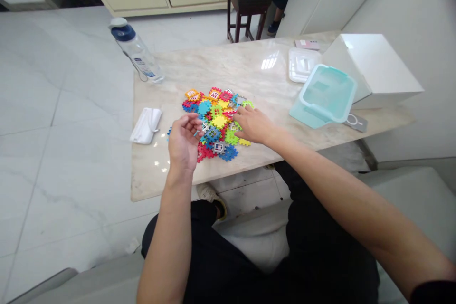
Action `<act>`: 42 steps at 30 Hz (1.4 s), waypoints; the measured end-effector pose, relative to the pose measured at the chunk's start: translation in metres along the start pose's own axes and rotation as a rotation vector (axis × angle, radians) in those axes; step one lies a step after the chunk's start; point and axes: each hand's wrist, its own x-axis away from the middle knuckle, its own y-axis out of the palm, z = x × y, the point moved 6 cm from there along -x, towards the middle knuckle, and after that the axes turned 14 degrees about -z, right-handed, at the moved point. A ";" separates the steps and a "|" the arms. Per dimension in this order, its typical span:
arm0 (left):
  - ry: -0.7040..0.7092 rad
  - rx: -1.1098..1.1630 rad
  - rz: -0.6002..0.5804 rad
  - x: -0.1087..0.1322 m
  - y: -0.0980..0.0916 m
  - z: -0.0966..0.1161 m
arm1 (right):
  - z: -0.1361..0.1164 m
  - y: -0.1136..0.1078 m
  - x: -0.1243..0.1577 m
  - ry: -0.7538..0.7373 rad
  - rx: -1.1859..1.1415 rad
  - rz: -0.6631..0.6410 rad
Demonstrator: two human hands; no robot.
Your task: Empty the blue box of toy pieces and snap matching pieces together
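Note:
A pile of colourful plastic building blocks (220, 121) lies on the marble-look table (228, 69). The flat pieces have toothed edges, and some carry window lattices. At the pile's left side is my left hand (183, 140), palm turned inward and fingers loosely curled, with nothing visible in it. My right hand (253, 124) reaches over the right side of the pile, fingers spread and fingertips at the blocks. Whether those fingertips pinch a piece is too small to tell. A grey window block (218, 147) and a blue block (228, 153) lie at the near edge.
A water bottle (138, 52) stands at the far left, and a white tissue pack (146, 126) lies at the left. To the right are a teal plastic container (320, 99), a white lid (302, 64), a white box (381, 69) and a grey phone-like object (357, 122). A person sits beyond the table.

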 end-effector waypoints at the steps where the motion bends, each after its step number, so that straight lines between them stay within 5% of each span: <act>1: -0.007 -0.001 0.000 0.001 -0.002 0.000 | -0.010 -0.001 -0.002 -0.018 0.008 -0.003; 6: -0.021 0.002 0.032 0.002 -0.013 -0.004 | -0.036 0.001 -0.010 -0.069 0.082 -0.045; 18: -0.004 0.120 0.096 0.005 -0.023 -0.001 | -0.041 -0.002 -0.033 -0.086 0.060 0.095; 26: -0.045 0.129 0.094 0.008 -0.027 -0.002 | 0.015 -0.030 -0.026 0.124 -0.069 0.236; 30: -0.058 0.081 0.101 0.004 -0.039 0.002 | 0.049 -0.024 -0.008 0.178 -0.083 0.230; 34: -0.143 -0.306 0.140 0.003 -0.060 0.016 | 0.063 -0.008 0.004 0.197 -0.058 0.168; 38: -0.211 -1.114 0.261 0.018 -0.073 0.036 | 0.050 -0.010 0.007 0.164 0.005 0.176; 42: -0.503 -1.647 0.162 0.037 -0.072 0.018 | 0.020 -0.022 0.007 0.090 0.079 0.190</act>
